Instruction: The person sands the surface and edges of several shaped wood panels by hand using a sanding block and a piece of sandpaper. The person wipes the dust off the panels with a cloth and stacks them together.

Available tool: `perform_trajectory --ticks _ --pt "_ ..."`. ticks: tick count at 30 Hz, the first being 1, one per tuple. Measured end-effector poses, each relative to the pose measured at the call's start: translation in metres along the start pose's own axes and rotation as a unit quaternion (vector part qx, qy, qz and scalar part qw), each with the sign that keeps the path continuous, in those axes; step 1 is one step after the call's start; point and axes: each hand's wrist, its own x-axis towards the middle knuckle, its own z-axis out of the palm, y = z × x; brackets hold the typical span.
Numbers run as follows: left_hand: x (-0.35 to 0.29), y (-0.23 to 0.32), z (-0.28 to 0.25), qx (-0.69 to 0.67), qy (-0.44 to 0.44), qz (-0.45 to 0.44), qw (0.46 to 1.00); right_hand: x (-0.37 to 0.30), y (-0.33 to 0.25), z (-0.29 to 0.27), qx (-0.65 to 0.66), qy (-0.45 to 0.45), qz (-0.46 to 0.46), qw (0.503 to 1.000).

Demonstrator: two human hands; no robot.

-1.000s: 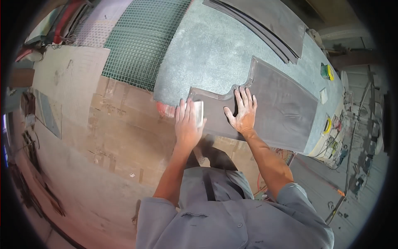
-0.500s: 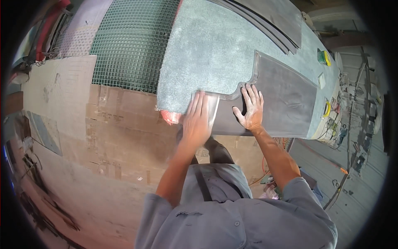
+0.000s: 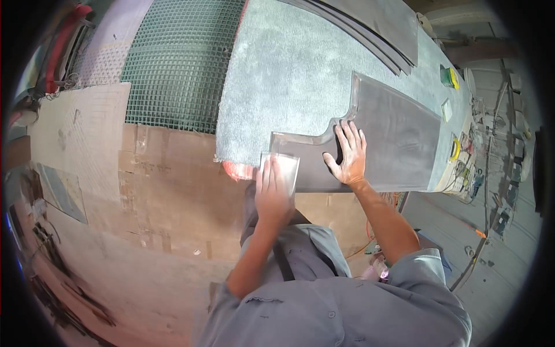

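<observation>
A dark grey panel (image 3: 399, 139) with a stepped cutout lies on the pale blue-green carpeted table top (image 3: 283, 75). My left hand (image 3: 273, 194), blurred by motion, presses a pale rectangular sheet (image 3: 289, 168), which looks like sandpaper, against the panel's left end near the front edge. Its fingers lie along the sheet, and their undersides are hidden. My right hand (image 3: 351, 155) rests flat on the panel just beside the cutout, its dusty fingers spread and the thumb pointing left. Nothing shows in that hand.
More dark panels (image 3: 376, 29) are stacked at the table's far side. A green and yellow object (image 3: 449, 77) and a yellow-handled tool (image 3: 456, 149) lie by the right edge. Green grid matting (image 3: 176, 69) and cardboard (image 3: 173, 185) cover the floor at left. Cables and a hose run at right.
My left hand has drawn back toward me with the pale sheet, uncovering the panel's left corner. The right hand stays in place on the panel.
</observation>
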Motion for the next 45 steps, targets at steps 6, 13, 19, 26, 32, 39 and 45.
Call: perform_trajectory --ticks 6,13,19,26,32,39,45 --pt "0.032 -0.003 -0.006 -0.001 -0.033 -0.016 0.999 -0.003 -0.007 -0.002 0.002 0.004 0.006 1.000" --pt "-0.013 -0.005 -0.014 -0.005 -0.078 -0.021 0.997 -0.008 -0.006 -0.005 0.000 0.002 0.015 1.000" --pt "0.069 -0.003 -0.009 0.012 -0.005 -0.013 1.000 -0.009 -0.009 -0.004 0.004 0.000 0.006 1.000" --pt "0.022 -0.007 -0.001 0.028 -0.018 0.006 0.999 -0.008 -0.009 -0.006 0.007 0.012 0.011 1.000" --pt "0.003 -0.011 -0.001 0.010 -0.034 -0.002 0.999 -0.007 -0.004 -0.003 0.009 0.009 0.013 1.000" --pt "-0.005 -0.009 -0.005 0.023 -0.025 0.012 0.999 -0.014 -0.012 -0.005 0.016 0.007 0.009 1.000" --pt "-0.048 -0.005 -0.027 0.001 -0.128 -0.025 0.991 -0.006 -0.004 -0.003 0.003 0.005 0.015 1.000"
